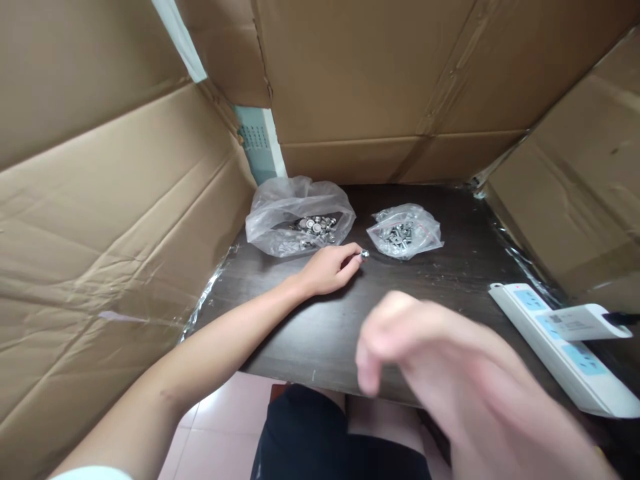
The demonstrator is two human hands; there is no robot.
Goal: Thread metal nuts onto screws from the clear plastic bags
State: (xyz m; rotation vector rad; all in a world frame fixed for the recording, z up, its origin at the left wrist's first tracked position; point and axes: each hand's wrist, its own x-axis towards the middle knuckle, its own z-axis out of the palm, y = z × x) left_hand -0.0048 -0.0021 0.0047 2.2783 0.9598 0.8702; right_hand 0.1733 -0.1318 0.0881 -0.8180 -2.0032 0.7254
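My left hand [333, 269] rests low over the dark table, its fingertips pinched on a small shiny metal part [365, 254]. Just beyond that hand lies an open clear plastic bag [270, 230] with several round metal pieces [316, 227] inside. To the right of the fingertips is a smaller clear bag [431, 233] that holds several small metal pieces [399, 235]. My right hand [400, 333] is raised close to the camera, blurred, with its fingers curled downward; whether it holds anything is hidden.
A white power strip [555, 347] with a white plug-in adapter [580, 322] lies along the right side of the table [300, 327]. Cardboard walls [360, 80] stand at the back, left and right.
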